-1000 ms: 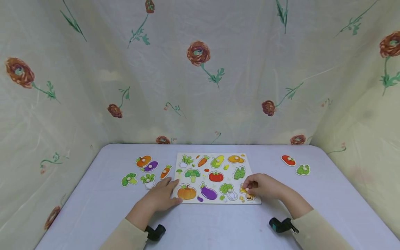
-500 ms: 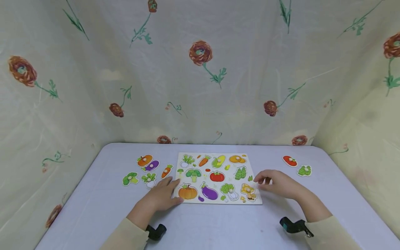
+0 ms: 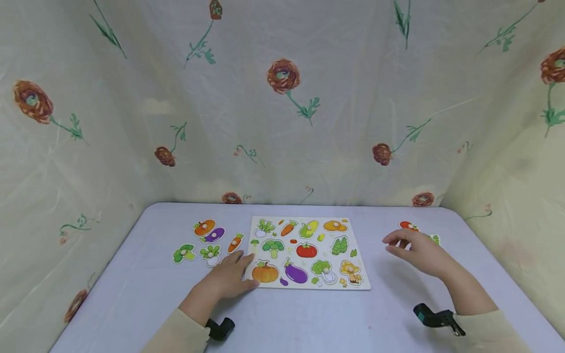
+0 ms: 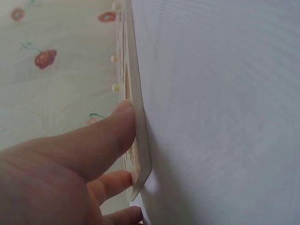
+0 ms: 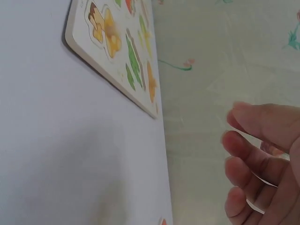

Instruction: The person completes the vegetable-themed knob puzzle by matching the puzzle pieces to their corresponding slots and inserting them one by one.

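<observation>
A white vegetable puzzle board (image 3: 304, 286) lies flat on the table. My left hand (image 3: 227, 275) rests at its left front corner, thumb over the front edge and fingers spread along the left side; the left wrist view shows the thumb (image 4: 101, 136) pressing the board's face. Right of the board, my right hand (image 3: 419, 255) hovers over the table with loosely bent fingers and nothing between them, as the right wrist view confirms. Behind it, a tomato piece (image 3: 408, 225) and a green vegetable piece (image 3: 436, 239) are partly hidden. The mushroom piece (image 3: 350, 271) sits in the board's right front recess.
Left of the board lie a pumpkin piece (image 3: 204, 227), an eggplant piece (image 3: 215, 235), a carrot piece (image 3: 235, 242), a broccoli piece (image 3: 184, 253) and a radish piece (image 3: 210, 252). A flowered cloth (image 3: 335, 162) hangs behind the table.
The right hand has let go of the mushroom piece, leaving it in the board, and has moved right toward the tomato and green pieces. The left hand stays at the board's corner.
</observation>
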Available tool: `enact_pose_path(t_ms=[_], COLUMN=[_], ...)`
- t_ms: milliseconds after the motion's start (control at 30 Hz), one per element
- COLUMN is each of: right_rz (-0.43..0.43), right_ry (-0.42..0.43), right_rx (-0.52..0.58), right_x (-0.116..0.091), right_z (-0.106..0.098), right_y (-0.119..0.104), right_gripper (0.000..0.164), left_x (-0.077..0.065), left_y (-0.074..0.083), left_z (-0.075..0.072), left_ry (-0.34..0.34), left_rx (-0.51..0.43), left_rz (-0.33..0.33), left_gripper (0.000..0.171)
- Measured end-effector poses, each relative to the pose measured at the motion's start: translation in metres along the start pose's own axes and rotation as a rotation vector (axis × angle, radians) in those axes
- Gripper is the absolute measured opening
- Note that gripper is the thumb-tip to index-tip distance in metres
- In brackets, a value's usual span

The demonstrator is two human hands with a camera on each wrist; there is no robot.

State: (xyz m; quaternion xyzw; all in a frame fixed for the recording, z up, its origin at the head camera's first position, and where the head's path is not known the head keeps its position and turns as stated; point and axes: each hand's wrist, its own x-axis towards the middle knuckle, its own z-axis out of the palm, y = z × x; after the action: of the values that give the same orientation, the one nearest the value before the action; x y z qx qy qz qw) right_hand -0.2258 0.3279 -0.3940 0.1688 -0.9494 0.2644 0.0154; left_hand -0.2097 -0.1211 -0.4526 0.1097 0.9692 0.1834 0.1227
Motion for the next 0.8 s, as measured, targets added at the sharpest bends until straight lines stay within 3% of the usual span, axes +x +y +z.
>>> enact_pose_path(t_ms=[267, 567, 800], right_rz=[0.087, 0.222, 0.264], right_ry=[0.126, 0.179, 0.218], right_rx=[-0.021, -0.027, -0.005], right_x=[-0.003, -0.002, 0.000], right_z=[-0.018, -0.026, -0.028], right_y=[0.032, 0.076, 0.096], right_gripper=[0.025, 0.035, 0.035], left_x=[0.000, -0.002, -0.001], left_y=[0.000, 0.001, 0.002], left_z=[-0.001, -0.001, -0.001], left_ry=[-0.003, -0.013, -0.004], left_rx=[-0.010, -0.020, -0.018], left_rz=[0.006, -0.004, -0.015], left_gripper=[0.074, 0.074, 0.074])
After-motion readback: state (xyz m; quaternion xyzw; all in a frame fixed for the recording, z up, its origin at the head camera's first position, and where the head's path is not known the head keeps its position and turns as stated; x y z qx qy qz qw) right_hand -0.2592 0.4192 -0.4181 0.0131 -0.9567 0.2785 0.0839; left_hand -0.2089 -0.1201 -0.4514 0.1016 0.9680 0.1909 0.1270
